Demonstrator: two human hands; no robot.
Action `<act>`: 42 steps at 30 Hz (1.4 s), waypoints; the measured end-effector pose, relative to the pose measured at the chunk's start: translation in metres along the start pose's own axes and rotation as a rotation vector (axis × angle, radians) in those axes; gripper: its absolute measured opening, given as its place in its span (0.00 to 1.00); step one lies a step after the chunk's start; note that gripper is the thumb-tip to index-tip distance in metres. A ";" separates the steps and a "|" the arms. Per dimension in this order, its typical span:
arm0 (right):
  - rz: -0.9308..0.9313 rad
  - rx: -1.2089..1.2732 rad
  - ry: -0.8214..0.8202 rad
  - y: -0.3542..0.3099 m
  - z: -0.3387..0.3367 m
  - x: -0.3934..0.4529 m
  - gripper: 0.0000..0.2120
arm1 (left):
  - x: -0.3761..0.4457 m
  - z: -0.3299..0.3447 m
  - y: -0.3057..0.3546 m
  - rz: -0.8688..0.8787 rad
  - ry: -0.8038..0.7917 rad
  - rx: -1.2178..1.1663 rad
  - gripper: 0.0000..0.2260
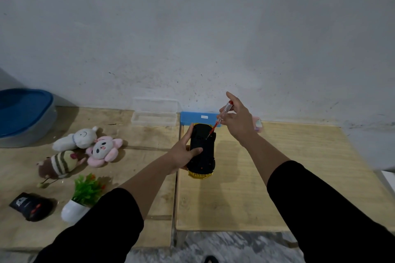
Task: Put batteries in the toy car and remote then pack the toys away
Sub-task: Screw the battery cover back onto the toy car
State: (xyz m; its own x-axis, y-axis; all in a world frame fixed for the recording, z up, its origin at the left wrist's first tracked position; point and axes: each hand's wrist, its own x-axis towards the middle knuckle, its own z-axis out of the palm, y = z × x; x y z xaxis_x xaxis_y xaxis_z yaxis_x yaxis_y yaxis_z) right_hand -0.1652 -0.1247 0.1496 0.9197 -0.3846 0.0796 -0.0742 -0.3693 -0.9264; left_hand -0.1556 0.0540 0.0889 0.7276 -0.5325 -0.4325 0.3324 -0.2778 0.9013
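1. Here, the gold-and-black plastic toy car (202,151) lies upside down on the pale wooden tabletop (245,194), its black underside up, near the far edge, just in front of a flat blue box (192,117) by the wall.
2. The left hand (182,152) grips the car's left flank, thumb across the underside and fingers curled round the far side. The right hand (237,118) pinches a slim clear-and-red screwdriver (220,119), whose tip rests on the underside towards the far end.
3. Risk, as I judge it: the screwdriver leans steeply to the right, so if the tip is not seated square in the screw it may slip out, scratch the plastic or jab the left fingers close by.
4. Further risk: the car rests on its curved roof, so downward pressure may rock it unless the left hand holds firm. A loosened small screw could also roll into the gap between the two boards.
5. The car's long axis runs from near to far, roughly away from the person, leaning slightly left at the far end. The gold end faces the person; whether that is nose or tail I cannot tell.
6. The black remote (32,207) lies well apart at the left, untouched.
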 end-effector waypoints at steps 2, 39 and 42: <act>-0.015 -0.004 -0.018 -0.002 -0.001 -0.001 0.29 | 0.000 0.000 0.000 -0.005 -0.001 -0.003 0.38; -0.032 0.179 -0.226 -0.046 0.009 -0.008 0.04 | -0.005 -0.016 0.005 -0.005 0.008 -0.040 0.37; -0.046 0.186 -0.277 -0.047 0.014 -0.011 0.10 | -0.006 -0.019 0.006 -0.003 0.012 -0.040 0.37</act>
State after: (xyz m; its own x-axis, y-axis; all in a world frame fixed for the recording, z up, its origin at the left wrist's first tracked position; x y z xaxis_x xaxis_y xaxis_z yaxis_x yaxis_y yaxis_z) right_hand -0.1665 -0.0910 0.1873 0.9921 -0.1174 0.0438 0.0182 -0.2105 -0.9774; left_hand -0.1461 0.0710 0.0967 0.7338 -0.5219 -0.4349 0.3582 -0.2467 0.9005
